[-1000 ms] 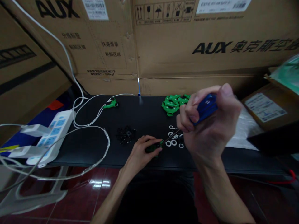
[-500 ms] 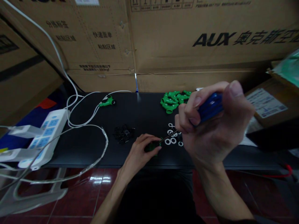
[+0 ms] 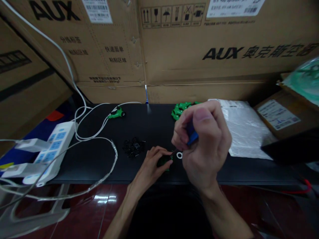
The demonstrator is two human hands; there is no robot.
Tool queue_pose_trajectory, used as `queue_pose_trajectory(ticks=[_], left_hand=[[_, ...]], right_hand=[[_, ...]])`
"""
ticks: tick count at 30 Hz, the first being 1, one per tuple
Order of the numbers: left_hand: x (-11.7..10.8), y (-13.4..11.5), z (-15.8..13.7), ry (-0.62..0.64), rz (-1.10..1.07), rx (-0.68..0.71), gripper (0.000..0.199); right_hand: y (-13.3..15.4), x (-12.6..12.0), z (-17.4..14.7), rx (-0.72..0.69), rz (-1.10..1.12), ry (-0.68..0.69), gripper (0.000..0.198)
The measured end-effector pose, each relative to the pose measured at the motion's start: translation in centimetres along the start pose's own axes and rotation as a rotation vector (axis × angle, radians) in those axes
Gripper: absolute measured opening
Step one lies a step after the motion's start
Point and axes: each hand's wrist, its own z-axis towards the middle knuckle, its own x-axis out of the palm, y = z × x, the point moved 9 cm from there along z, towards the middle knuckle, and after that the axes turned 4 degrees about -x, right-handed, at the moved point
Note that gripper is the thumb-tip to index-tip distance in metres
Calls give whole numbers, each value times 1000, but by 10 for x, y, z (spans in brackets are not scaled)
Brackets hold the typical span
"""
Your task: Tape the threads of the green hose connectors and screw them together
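Observation:
My right hand [image 3: 203, 142] is closed round the blue handle of a screwdriver [image 3: 192, 134]. Its shaft slants down to the left, mostly hidden behind the fist, toward a green plastic fitting [image 3: 167, 163]. On the dark table, my left hand [image 3: 154, 162] grips that fitting between thumb and fingers, covering much of it. A white ring [image 3: 179, 155] lies just right of the fitting. Left of my left hand is a pile of small black parts [image 3: 134, 147]. Several green fittings [image 3: 180, 109] sit behind my right hand, partly covered by it.
Another green fitting [image 3: 116, 113] lies back left beside white cables [image 3: 96, 132]. A white power strip [image 3: 52, 149] with plugs stands at the left. Large cardboard boxes [image 3: 174, 73] wall off the back. A clear plastic bag [image 3: 246, 129] and a smaller box [image 3: 279, 106] occupy the right.
My right hand has moved left and slightly down with the screwdriver, uncovering the plastic bag and hiding most of the white rings. My left hand still grips the green fitting. The view has tilted up slightly.

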Motion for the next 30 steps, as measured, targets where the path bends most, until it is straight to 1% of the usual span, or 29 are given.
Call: queue_pose_trajectory(ticks=[1,2,5,6,7,8,10,11,13,15,16,17,18,19,21,22,23,24,27,28,30], left_hand=[[1,0,-1,25,-16,5,20],[3,1,-2,48,-33,3,21],[6,5,-3,82,-54,-36,23],[7,6,-4,85,-50,-47,23],[8,6,-4,86,-42,-53,22],[8,6,-4,80,-35,-55,21],[9,2,-3,69,-20,-38,17],[9,0,-3,66,-11,-23,15],[10,-5,-3,62,9,7,13],[10,-8,-4,61,31,26,13],[10,-8,-5,62,40,28,14],[10,-8,-5,67,46,30,14],[11,-8,-6,76,49,35,15],[11,-8,-7,84,51,39,15],[11,-7,-9,95,48,38,18],[11,-6,-9,102,44,30,19],[12,-5,-9,108,39,15,20],[12,-3,-10,113,33,-5,21],[12,-2,-11,125,24,-46,27],[11,-2,-11,126,22,-51,29],[10,-4,-11,132,16,-50,29]], right_hand=[[-5,3,4,35,101,65,24],[-12,10,7,98,218,189,24],[-21,41,6,322,522,680,23],[-22,46,5,375,585,789,21],[-22,49,6,409,613,844,17],[-24,50,8,423,603,842,15],[-28,47,13,408,475,722,14],[-29,42,15,376,383,630,15],[-24,28,16,280,206,399,17],[-16,11,14,187,128,174,23],[-14,6,12,156,140,106,28],[-14,5,11,147,181,103,33],[-15,11,10,159,249,175,37],[-17,20,8,187,337,296,38],[-20,38,1,256,510,554,27],[-20,42,0,278,570,620,20],[-20,41,1,284,602,629,15],[-21,38,4,281,598,598,13],[-19,26,10,242,452,498,4],[-16,23,11,231,404,487,5],[-12,22,11,223,354,505,12]])
